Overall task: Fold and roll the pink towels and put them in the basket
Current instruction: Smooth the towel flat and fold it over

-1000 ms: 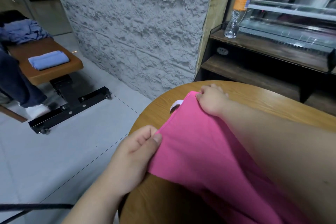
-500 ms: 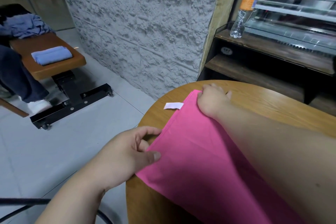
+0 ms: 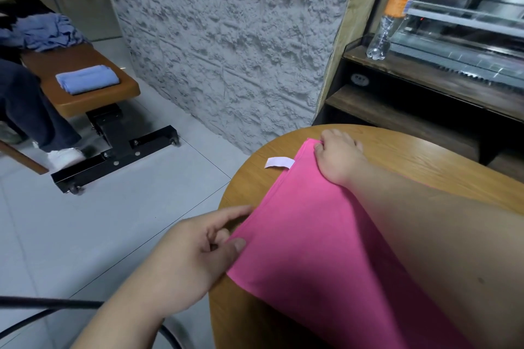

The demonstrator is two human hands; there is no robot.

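Wood table (image 3: 411,156) w/ pink towel (image 3: 312,249); bench (image 3: 93,100) + blue towel (image 3: 88,79) off left.

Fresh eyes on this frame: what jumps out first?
The bright pink towel lies on the round wooden table, the left hand pinching its near corner and the right hand gripping the far corner. A white tag sticks out from its left edge. Far left, a folded blue towel rests on a brown bench.
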